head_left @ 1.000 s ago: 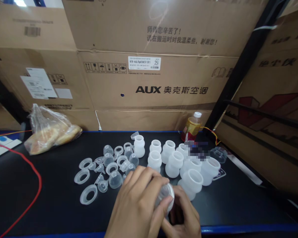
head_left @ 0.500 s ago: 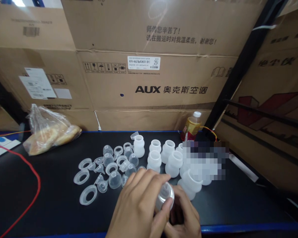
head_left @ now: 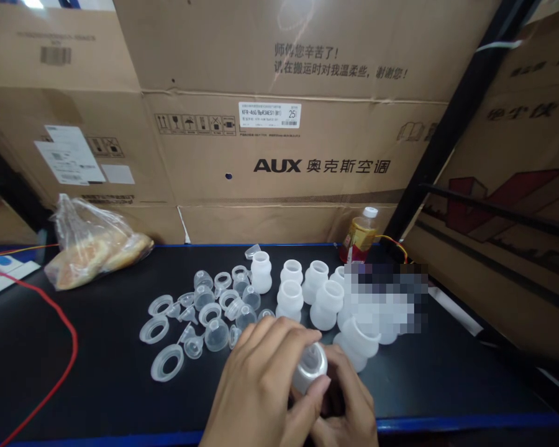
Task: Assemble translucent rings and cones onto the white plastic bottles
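Near the table's front edge, both my hands are closed around a small translucent white bottle (head_left: pixel 310 367) with a ring at its top and a clear part inside the ring. My left hand (head_left: pixel 256 388) wraps its upper left side, thumb along the near rim. My right hand (head_left: pixel 349 397) holds it from the right and below, hiding most of its lower body. Just beyond the right hand stands a wider waisted white bottle (head_left: pixel 358 347). Left of my hands lie several clear dome caps (head_left: pixel 217 335), pale screw rings (head_left: pixel 168 363) and small clear nipple-like pieces (head_left: pixel 194 346).
Several open white bottles (head_left: pixel 326 304) stand behind my hands, some behind a blurred patch. A capped drink bottle (head_left: pixel 359 236) is at the back right. Bagged bread (head_left: pixel 97 254) lies back left, a red cable (head_left: pixel 72 335) at left. Cardboard (head_left: pixel 205 180) walls the rear.
My left thumb has shifted slightly up and right along the bottle's ring. Both hands keep their hold; the loose parts stay where they were.
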A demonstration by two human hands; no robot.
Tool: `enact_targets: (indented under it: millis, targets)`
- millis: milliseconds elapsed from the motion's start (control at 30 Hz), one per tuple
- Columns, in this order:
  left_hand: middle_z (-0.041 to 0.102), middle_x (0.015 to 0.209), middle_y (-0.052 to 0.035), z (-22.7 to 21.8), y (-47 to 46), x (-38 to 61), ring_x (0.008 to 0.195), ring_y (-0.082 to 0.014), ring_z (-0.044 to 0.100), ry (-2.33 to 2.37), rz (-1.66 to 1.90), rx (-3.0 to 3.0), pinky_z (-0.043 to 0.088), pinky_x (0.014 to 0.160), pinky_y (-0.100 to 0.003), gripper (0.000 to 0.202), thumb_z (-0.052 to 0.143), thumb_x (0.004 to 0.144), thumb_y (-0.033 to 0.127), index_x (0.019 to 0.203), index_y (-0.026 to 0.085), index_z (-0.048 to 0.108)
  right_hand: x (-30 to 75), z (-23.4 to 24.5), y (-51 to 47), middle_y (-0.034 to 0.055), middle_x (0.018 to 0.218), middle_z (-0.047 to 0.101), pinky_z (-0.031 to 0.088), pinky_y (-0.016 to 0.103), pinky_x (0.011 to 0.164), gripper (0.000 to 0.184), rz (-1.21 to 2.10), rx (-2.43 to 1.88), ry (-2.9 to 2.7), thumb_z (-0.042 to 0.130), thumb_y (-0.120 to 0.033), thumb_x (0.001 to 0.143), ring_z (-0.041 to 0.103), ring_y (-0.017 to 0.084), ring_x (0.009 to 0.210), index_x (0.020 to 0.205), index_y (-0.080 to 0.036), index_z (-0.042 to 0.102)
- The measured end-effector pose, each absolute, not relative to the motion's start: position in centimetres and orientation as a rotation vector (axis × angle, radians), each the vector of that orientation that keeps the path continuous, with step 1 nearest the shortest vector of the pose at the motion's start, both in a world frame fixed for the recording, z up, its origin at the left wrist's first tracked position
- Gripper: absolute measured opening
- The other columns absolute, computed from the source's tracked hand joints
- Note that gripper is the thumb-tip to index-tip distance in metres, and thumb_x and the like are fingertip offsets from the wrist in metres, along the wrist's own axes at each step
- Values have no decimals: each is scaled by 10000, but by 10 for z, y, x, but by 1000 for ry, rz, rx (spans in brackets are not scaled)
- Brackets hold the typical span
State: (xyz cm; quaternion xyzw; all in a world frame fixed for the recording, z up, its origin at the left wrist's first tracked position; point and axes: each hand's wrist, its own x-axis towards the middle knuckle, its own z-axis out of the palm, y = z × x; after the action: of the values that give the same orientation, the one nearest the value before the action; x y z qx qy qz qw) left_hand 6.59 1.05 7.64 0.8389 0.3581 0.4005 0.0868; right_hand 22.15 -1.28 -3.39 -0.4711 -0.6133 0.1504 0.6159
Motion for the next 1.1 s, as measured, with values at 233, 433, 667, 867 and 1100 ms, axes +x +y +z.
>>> enact_targets:
  millis: [233,433,667,867,1100]
  targets:
    - [768,1165,-30,80,7,67,1055,-293,722,1088,1154,2421,589,931,-523,385,648,976,119,1305,310,594,219,-28,-14,-1,938,725,594,245,671,279,369,-1065,-1400,754,-236,959,741,180,767,1228,-262,684]
    - [772,1157,-5,77,5,69,1096,-289,739,1180,1154,2276,601,970,-541,403,671,933,114,1260,345,632,219,-27,-13,8,982,737,615,251,726,338,350,-1049,-1429,746,-198,949,771,188,825,1272,-264,671]
    - [783,1133,21,77,2,74,1090,-278,764,1259,1151,1983,614,963,-551,584,713,813,76,1289,413,670,221,-29,-14,19,953,750,614,250,688,303,349,-1090,-1443,750,-244,953,781,196,789,1250,-251,690]
    - [813,1088,-9,75,4,73,1008,-267,772,1264,1190,1917,630,975,-538,577,755,788,82,1280,381,715,217,-41,-15,118,1137,815,620,249,553,592,234,-1127,-1369,779,-292,959,802,207,746,1515,-224,585]
    - [825,1070,15,78,4,76,997,-249,784,1297,1197,1852,642,898,-450,567,772,761,101,1249,385,721,217,-37,-8,190,1428,731,702,342,665,519,96,-900,-1409,730,-157,974,826,314,1134,1431,-314,541]
